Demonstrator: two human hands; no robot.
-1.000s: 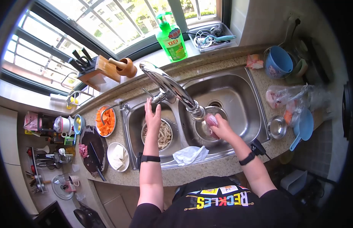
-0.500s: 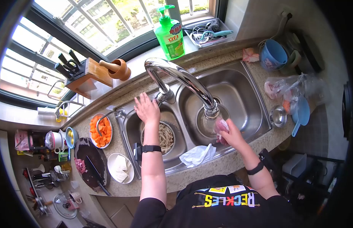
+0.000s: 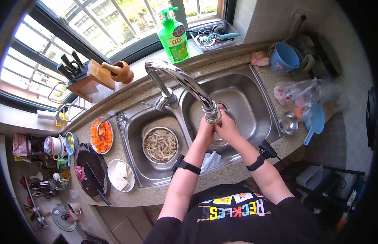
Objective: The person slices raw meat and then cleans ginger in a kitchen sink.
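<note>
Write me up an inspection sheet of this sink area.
Surface: speckled countertop around a double metal sink.
Job's things: faucet above the hands; pale strips in a bowl in the left basin; orange chunks and white pieces in bowls left of the sink; knife and pink bits on a dark board.
Clutter: crumpled plastic bags, metal bowl and blue long-handled vessel, right of the sink.
Hands: left and right close together over the right basin; anything held is hidden.
Cables: coiled cords in the sill tray; plug at the wall.
Surroundings: barred window, green pump bottle, knife block.
</note>
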